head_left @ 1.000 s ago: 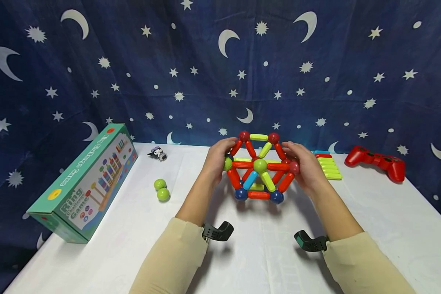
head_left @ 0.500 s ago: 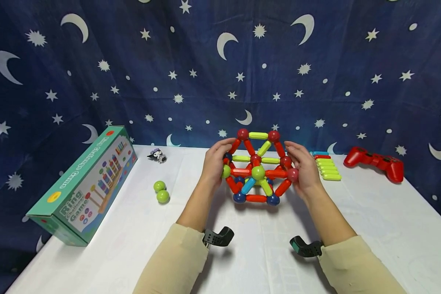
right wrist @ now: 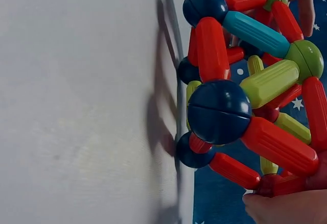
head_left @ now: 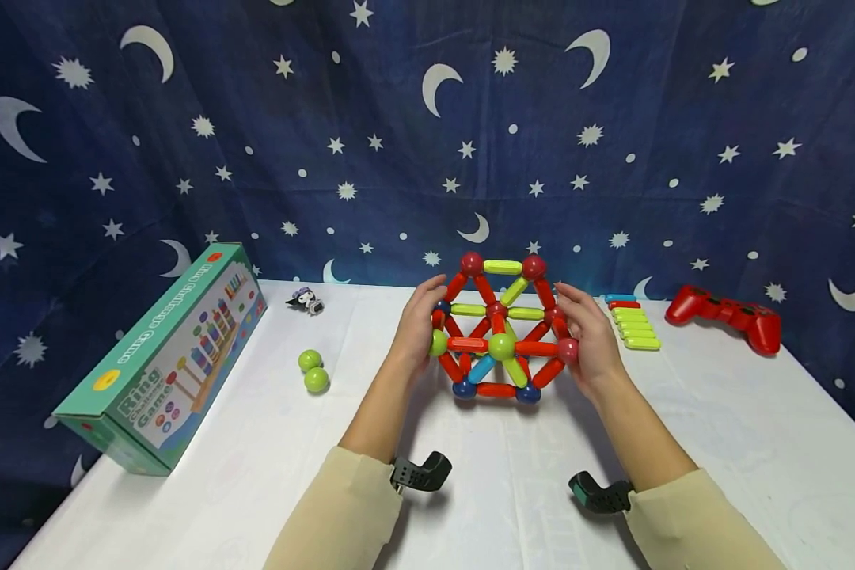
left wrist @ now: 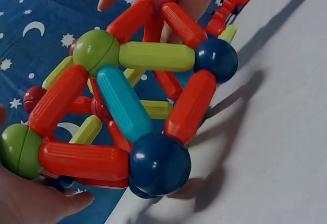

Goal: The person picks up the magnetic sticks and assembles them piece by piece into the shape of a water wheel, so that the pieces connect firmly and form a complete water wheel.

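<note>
Both hands hold up a cage-like structure of magnetic sticks and balls (head_left: 501, 346). Its sticks are red, yellow-green and light blue; the balls are red, green and dark blue. The left hand (head_left: 415, 328) grips its left side, by a green ball (left wrist: 21, 151). Opposite, the right hand (head_left: 590, 332) holds the right side near a red ball (head_left: 568, 350). In the wrist views the dark blue balls (right wrist: 219, 112) sit along the structure's lower side, with shadows falling on the white table. Parts of the fingers are hidden behind the structure.
Two green balls (head_left: 317, 380) and a small figurine (head_left: 305, 301) lie to the left, beside a green game box (head_left: 164, 364). At right are several loose sticks (head_left: 634, 324) and a red game controller (head_left: 723, 317). A starry cloth (head_left: 370, 142) hangs behind the white table (head_left: 513, 491).
The structure has tilted in the hands: its near green ball has dropped and its bottom dark blue balls sit slightly lower. Both hands keep hold of it.
</note>
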`<state>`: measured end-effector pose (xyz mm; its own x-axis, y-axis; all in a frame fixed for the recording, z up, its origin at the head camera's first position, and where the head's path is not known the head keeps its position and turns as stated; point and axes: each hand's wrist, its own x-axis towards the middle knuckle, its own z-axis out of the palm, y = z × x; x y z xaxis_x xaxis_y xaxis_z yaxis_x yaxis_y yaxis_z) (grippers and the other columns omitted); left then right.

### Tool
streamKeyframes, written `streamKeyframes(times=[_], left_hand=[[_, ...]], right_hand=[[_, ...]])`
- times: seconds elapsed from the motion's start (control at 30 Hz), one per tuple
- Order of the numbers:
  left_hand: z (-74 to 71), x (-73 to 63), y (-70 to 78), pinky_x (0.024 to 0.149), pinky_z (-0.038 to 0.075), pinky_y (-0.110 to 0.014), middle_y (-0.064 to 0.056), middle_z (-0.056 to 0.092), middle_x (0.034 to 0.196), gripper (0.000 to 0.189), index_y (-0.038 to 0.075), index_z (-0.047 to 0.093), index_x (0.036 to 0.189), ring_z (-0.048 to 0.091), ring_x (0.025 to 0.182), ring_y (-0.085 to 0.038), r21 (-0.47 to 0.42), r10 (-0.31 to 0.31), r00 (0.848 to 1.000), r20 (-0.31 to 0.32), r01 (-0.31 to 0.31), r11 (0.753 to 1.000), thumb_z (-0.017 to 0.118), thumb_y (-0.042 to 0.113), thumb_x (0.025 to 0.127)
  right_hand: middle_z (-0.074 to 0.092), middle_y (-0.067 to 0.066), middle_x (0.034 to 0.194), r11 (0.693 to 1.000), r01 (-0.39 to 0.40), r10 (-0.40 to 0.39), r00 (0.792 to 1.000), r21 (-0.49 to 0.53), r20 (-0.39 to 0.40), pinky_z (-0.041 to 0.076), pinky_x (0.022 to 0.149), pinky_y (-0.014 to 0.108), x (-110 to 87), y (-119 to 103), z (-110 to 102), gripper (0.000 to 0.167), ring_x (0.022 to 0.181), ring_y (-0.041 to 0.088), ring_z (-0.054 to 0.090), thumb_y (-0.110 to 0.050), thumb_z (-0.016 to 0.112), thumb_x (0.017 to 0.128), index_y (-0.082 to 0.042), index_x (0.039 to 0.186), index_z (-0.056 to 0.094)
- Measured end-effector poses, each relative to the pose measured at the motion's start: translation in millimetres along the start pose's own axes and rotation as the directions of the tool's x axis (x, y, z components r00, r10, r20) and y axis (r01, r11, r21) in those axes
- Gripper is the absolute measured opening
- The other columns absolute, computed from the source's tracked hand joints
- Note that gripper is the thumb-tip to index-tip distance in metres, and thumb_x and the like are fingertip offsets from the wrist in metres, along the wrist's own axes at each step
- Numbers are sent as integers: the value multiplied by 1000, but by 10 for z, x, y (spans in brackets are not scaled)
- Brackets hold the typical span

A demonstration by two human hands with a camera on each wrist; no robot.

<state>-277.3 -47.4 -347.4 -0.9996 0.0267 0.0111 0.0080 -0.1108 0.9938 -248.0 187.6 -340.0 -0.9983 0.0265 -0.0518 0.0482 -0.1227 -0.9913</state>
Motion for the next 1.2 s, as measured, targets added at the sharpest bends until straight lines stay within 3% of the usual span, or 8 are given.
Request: streamKeyframes(times=[0.2, 0.4, 0.57, 0.77, 0.97, 1.2], left_hand=[[-13, -67, -21, 123, 33, -52, -9, 39, 163, 56, 19, 45, 156, 39, 147, -33, -60, -109, 994, -17, 108, 992, 46, 37, 103], [-17, -101, -58, 115, 39, -49, -12, 45, 156, 55, 16, 44, 157, 47, 124, -29, -114, -152, 988, -16, 149, 982, 45, 33, 104], [-33, -139, -101, 109, 44, -46, -9, 49, 153, 51, 19, 49, 154, 50, 122, -27, -92, -145, 989, -14, 143, 985, 45, 31, 105], [-39, -137, -113, 111, 46, -46, -9, 53, 150, 46, 21, 53, 150, 53, 127, -27, -83, -101, 995, -20, 99, 992, 44, 29, 106], [-34, -34, -114, 111, 47, -46, -8, 51, 152, 45, 22, 55, 149, 51, 133, -28, -74, -83, 996, -20, 81, 994, 44, 30, 106], [-17, 116, -139, 107, 47, -45, -7, 50, 151, 45, 23, 55, 149, 52, 121, -25, -96, -106, 994, -31, 103, 990, 43, 30, 107]], right_hand=[[23, 6, 170, 997, -75, 75, 997, -4, 27, 27, 126, 49, -73, -6, -11, 63, 152, 24, 28, -42, 42, 107, -26, 166, 24], [20, 6, 170, 994, -105, 105, 994, -25, 35, 25, 125, 49, -109, 10, -22, 65, 153, 28, 25, -44, 41, 107, -21, 166, 24], [26, 8, 170, 987, -112, 114, 994, -113, 3, 28, 125, 52, -132, 50, -12, 64, 155, 30, 24, -44, 41, 108, -19, 165, 26], [29, 11, 168, 981, -85, 81, 996, -172, -27, 30, 124, 54, -98, 59, 16, 62, 154, 34, 27, -42, 43, 108, -19, 164, 29], [30, 12, 168, 978, -64, 59, 998, -201, -34, 31, 123, 55, 13, 50, 10, 64, 154, 35, 28, -44, 44, 108, -20, 164, 29], [32, 13, 167, 973, -62, 55, 998, -220, -40, 35, 122, 51, 176, 58, -8, 64, 152, 35, 31, -44, 46, 107, -18, 164, 30]])
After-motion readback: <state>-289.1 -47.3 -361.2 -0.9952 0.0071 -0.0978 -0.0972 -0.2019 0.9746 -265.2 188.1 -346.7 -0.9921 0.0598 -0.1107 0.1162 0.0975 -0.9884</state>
